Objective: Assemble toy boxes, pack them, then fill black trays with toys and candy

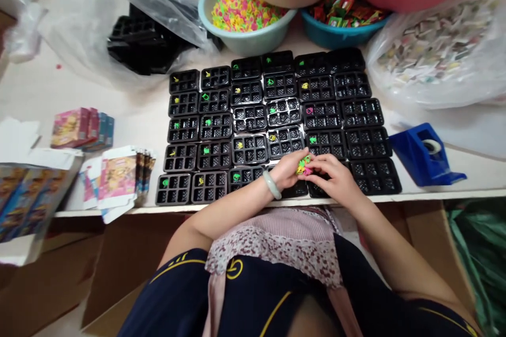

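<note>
Both my hands meet over the front row of a grid of several black compartment trays (249,147) laid out on a white table (51,89). My left hand (286,168), a pale green bangle on its wrist, cups a small bunch of bright pink, green and yellow plastic pieces (303,165). My right hand (334,175) pinches at the same bunch with its fingertips closed. Many trays hold one small coloured piece in a compartment; those at the right look bare.
A pale green bowl (253,39) of neon pieces and a teal bowl (340,34) of wrapped items stand behind the trays. A plastic bag holds spare black trays (142,42) at back left. Printed flat boxes (118,176) lie left, a blue tape dispenser (422,155) right.
</note>
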